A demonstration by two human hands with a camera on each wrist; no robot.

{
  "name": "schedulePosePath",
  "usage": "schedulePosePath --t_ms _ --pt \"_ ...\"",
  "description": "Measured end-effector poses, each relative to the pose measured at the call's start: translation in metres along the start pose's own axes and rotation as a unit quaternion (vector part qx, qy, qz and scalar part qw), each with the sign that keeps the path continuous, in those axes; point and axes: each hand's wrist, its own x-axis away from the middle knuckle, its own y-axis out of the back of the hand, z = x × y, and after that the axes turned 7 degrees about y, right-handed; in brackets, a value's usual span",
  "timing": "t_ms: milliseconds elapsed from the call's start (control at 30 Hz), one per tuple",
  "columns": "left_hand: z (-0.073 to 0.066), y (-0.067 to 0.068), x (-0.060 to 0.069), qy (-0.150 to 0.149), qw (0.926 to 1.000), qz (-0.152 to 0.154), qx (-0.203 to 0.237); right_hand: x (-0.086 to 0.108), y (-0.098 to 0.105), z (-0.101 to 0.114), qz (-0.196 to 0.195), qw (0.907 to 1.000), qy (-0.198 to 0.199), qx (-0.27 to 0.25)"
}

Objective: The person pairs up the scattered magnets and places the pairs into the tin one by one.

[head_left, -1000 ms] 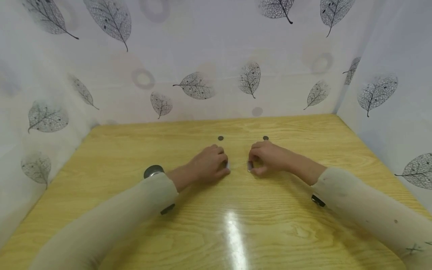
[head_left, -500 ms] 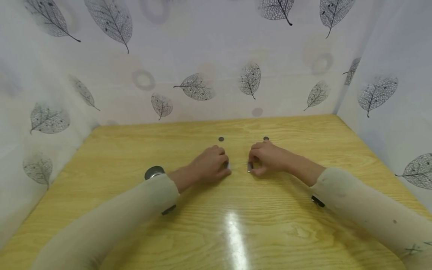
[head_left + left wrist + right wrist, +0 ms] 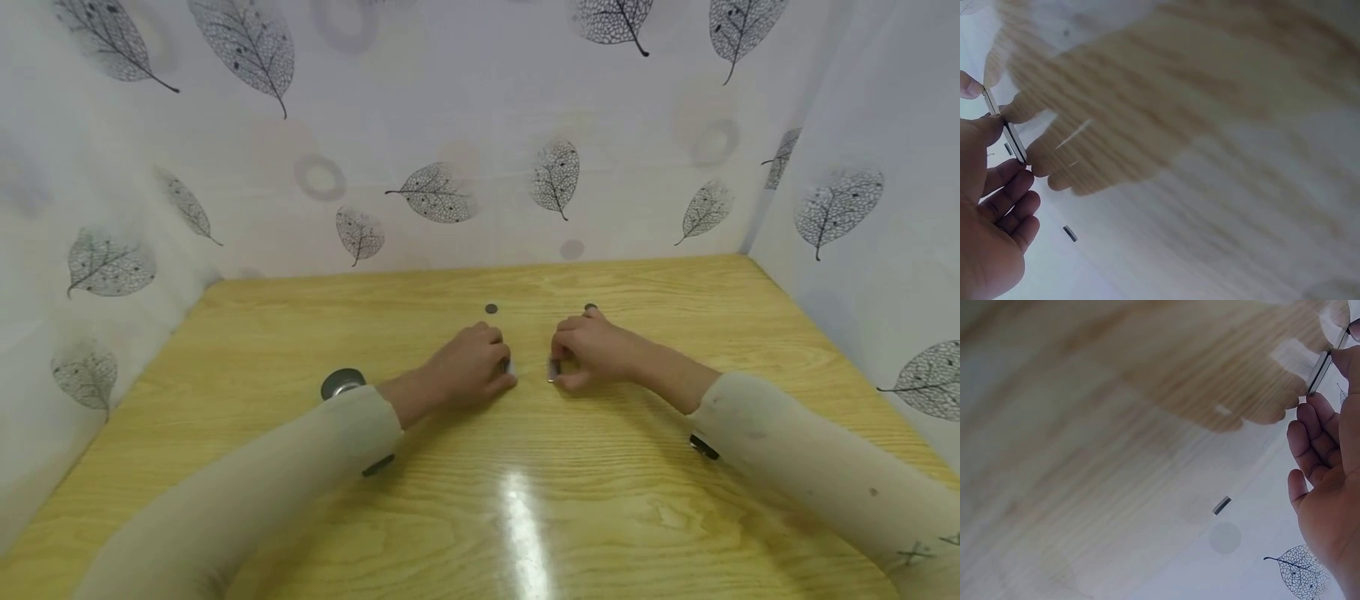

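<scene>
Near the middle of the wooden table, my left hand (image 3: pixel 471 365) pinches a small flat silvery piece (image 3: pixel 510 367) between thumb and fingertip. Facing it, my right hand (image 3: pixel 600 353) grips a similar piece (image 3: pixel 552 371) by its ends. A narrow gap separates the two pieces in the head view. Seen from the left wrist, the left hand (image 3: pixel 997 212) has its piece (image 3: pixel 1015 142) edge-on, with the other fingers loosely bent. From the right wrist, the right hand (image 3: pixel 1335 450) holds its piece (image 3: pixel 1318 372) likewise.
Behind the hands lie two small dark discs, one (image 3: pixel 491 309) beyond the left hand, the other (image 3: pixel 591 307) just touching the right hand's outline. A black round object (image 3: pixel 342 381) shows beside the left sleeve. Leaf-patterned curtains (image 3: pixel 480 117) border the table (image 3: pixel 255 333).
Both hands have drawn very slightly closer together, the left shifting a little rightward and the right a little leftward. Each keeps its hold on its piece.
</scene>
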Motion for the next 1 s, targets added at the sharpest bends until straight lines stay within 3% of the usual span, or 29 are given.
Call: schedulePosePath --t_ms 367,733,1000 --pt "0.0004 -0.0003 -0.0069 0.001 1.0000 0.003 0.008 -0.0037 -0.0001 -0.0041 0.007 1.0000 -0.004 0.003" --pt "-0.0054 -0.0048 0.0004 0.000 0.9998 0.006 0.019 -0.0018 -0.0057 0.0049 0.002 0.9999 0.009 -0.008" --pt "-0.0039 -0.0029 -0.0057 -0.003 1.0000 -0.008 0.002 -0.0066 -0.0029 0.0016 0.002 1.0000 0.004 0.006"
